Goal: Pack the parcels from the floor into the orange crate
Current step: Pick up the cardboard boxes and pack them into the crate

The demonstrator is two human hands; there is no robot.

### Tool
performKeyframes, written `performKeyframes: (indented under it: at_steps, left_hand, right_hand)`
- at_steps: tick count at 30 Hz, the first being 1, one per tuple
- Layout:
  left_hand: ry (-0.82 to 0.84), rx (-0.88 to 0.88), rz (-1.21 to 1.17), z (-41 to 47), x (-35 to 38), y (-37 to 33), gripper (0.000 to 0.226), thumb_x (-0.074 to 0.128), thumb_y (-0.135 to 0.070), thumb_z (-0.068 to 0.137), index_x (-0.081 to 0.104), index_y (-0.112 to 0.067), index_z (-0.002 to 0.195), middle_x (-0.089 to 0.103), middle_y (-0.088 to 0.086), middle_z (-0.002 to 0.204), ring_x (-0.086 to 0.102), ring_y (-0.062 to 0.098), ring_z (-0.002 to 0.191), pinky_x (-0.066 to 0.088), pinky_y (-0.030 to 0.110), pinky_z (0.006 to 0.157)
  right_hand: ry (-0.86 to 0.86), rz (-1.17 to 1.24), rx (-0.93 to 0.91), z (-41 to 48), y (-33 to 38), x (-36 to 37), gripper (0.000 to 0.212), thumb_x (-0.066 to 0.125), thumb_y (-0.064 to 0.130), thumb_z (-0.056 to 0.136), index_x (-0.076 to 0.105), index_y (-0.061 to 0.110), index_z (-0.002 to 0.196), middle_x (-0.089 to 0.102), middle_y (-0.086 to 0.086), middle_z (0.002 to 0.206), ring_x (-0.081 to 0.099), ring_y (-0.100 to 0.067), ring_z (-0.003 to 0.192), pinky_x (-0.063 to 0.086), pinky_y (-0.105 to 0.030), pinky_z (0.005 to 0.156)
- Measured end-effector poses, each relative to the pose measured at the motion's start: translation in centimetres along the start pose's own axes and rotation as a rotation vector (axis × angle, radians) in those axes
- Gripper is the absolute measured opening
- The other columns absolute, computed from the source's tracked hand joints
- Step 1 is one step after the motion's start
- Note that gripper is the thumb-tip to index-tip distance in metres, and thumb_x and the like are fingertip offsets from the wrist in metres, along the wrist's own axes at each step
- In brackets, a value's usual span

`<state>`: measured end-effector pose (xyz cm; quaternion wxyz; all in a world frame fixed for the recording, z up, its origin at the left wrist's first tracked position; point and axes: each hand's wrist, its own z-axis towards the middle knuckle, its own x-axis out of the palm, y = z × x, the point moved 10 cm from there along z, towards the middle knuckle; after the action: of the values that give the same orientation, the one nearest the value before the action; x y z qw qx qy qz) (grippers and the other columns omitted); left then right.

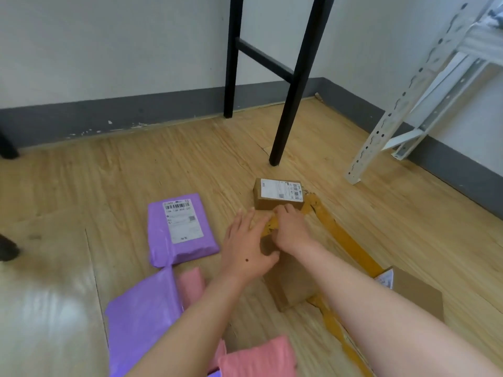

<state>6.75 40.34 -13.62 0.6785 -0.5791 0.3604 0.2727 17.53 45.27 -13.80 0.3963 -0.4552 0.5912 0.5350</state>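
Both hands rest on a plain brown cardboard box [288, 284] lying on the wood-grain plank floor [81, 186], near the centre of the scene. The left hand [249, 247] lies across the box's far left edge, fingers curved over the top and thumb wrapped against the near side, gripping the carton. The right hand [292, 229] presses on the far end of the same box with fingers curled down; whether it grips the box or only the tape there cannot be told.

A strip of yellow-brown packing tape [351, 240] runs from under the hands diagonally toward the near right, wrinkled along its length.

Just beyond the hands sits a smaller cardboard box [277, 198], rectangular, with a white printed shipping label on top. At the near right edge lies a third carton [419, 292], partly hidden by the right forearm.

To the left lies a glossy purple poly mailer [179, 232], flat and slightly creased, bearing a white barcode label. Nearer is a second purple mailer [141, 319], unlabelled on its visible side. A pink mailer [192, 287] shows between the purple one and the left forearm, and another pink mailer [261, 357] lies at the near edge.

Black square legs [294, 85] stand at the far centre. A white perforated metal rack upright [392, 115] leans at the far right against the grey-skirted wall [122, 50].

The orange crate is out of view.
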Motion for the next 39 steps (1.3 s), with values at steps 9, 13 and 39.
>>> performKeyframes:
  at_steps: [9,13,39]
  left_hand:
    - [0.247,-0.051,0.132,2.0,7.8,1.4,0.117,0.059,-0.082,0.057,0.002,-0.039,0.15,-0.006,-0.001,0.161,-0.024,0.027,0.143,-0.014,0.046,0.113]
    - [0.33,-0.046,0.191,2.2,8.4,1.4,0.109,0.053,-0.084,0.06,0.01,-0.037,0.149,0.028,0.0,0.154,0.003,0.031,0.146,-0.006,0.05,0.115]
    - [-0.258,-0.02,0.381,-2.4,-4.6,-3.8,0.066,0.067,-0.031,0.075,0.04,-0.015,0.133,0.025,0.019,0.145,0.02,0.038,0.135,0.025,0.044,0.11]
  right_hand:
    - [0.068,-0.155,-0.006,10.5,-2.9,2.4,0.086,0.068,0.015,0.082,0.013,0.011,0.149,0.014,-0.01,0.155,0.006,-0.029,0.146,0.028,-0.048,0.112]
    - [0.126,-0.254,-0.035,13.4,-3.9,4.5,0.095,0.069,0.012,0.082,0.004,0.015,0.151,0.002,-0.01,0.158,-0.003,-0.031,0.146,0.015,-0.058,0.114]
    - [-0.058,-0.233,-0.41,2.0,4.9,-2.2,0.095,0.075,0.033,0.07,0.018,0.022,0.146,0.028,-0.008,0.14,0.023,-0.031,0.135,0.008,-0.061,0.114]
